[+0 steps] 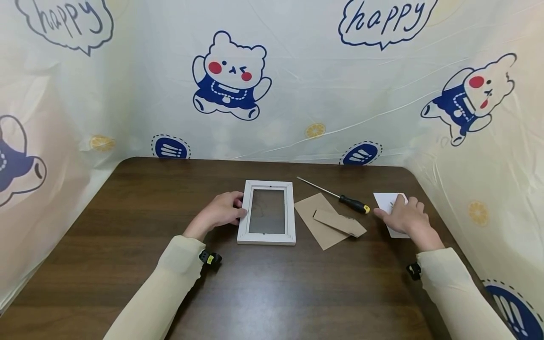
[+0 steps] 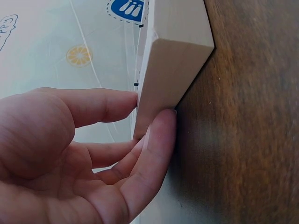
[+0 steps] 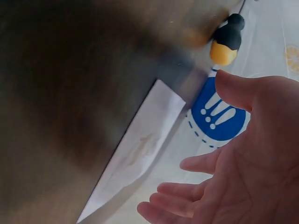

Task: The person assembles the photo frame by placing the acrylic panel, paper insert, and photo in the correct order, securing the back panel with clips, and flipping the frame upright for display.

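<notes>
A white picture frame lies flat on the table with its back pieces off and a dark pane or opening in the middle. My left hand grips its left side, thumb at the upper edge and fingers against the side wall. Over at the right, my right hand hovers over a white card with a faint printed picture. Its fingers are spread and loosely extended; in the right wrist view the hand appears apart from the card.
Right of the frame lies a brown backing board with a brown stand strip across it. Behind them is a screwdriver with a black and yellow handle. A printed curtain surrounds the brown table.
</notes>
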A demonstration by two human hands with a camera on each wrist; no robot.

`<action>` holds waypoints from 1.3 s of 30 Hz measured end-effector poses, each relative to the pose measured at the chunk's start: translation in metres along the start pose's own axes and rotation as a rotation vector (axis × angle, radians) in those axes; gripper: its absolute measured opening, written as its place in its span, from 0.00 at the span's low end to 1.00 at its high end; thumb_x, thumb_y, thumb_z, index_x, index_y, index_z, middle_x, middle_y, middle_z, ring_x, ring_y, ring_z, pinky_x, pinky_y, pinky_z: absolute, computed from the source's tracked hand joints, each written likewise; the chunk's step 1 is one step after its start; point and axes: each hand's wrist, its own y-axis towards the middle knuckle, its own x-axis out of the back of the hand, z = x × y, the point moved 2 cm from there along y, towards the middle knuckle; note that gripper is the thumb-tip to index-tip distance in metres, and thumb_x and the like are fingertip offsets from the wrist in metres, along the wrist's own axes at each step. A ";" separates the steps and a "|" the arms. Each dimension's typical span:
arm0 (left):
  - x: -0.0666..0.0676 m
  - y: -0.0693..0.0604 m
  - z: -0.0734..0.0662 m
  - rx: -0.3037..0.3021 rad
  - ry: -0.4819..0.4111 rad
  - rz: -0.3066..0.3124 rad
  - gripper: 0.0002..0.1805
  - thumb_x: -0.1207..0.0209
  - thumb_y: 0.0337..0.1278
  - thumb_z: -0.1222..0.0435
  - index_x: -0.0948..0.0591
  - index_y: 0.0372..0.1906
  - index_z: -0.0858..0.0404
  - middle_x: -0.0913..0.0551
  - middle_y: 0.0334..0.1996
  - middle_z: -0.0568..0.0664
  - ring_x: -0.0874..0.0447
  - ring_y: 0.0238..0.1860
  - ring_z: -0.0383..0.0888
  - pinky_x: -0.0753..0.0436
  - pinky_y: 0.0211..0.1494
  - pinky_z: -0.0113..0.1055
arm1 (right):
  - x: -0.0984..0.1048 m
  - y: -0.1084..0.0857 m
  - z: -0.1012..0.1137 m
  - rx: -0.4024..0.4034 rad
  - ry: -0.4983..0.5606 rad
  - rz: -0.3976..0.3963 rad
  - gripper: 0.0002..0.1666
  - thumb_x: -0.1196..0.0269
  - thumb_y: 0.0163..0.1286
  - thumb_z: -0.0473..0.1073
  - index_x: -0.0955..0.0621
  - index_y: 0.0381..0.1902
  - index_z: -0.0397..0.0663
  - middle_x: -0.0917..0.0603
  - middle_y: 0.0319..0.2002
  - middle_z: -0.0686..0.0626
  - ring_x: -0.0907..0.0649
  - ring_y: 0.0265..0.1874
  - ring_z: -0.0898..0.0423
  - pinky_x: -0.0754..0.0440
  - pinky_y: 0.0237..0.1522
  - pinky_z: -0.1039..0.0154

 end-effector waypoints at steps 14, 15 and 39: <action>-0.001 0.000 0.001 -0.009 -0.002 -0.001 0.34 0.38 0.71 0.70 0.34 0.77 0.73 0.23 0.54 0.65 0.12 0.41 0.52 0.09 0.47 0.43 | -0.011 0.008 -0.012 -0.007 -0.004 0.110 0.56 0.47 0.79 0.67 0.44 0.74 0.18 0.45 0.66 0.12 0.39 0.61 0.15 0.30 0.55 0.22; -0.001 0.000 0.001 -0.009 -0.002 -0.001 0.34 0.38 0.71 0.70 0.34 0.77 0.73 0.23 0.54 0.65 0.12 0.41 0.52 0.09 0.47 0.43 | -0.010 0.008 -0.012 -0.008 -0.002 0.120 0.56 0.47 0.80 0.67 0.44 0.75 0.19 0.46 0.66 0.12 0.40 0.61 0.15 0.31 0.56 0.21; 0.000 0.000 0.000 -0.004 -0.004 0.000 0.35 0.38 0.69 0.71 0.34 0.77 0.73 0.23 0.54 0.64 0.11 0.39 0.51 0.09 0.47 0.43 | -0.005 0.009 -0.005 0.060 -0.054 0.102 0.46 0.44 0.81 0.58 0.37 0.72 0.18 0.40 0.63 0.11 0.37 0.62 0.15 0.31 0.58 0.24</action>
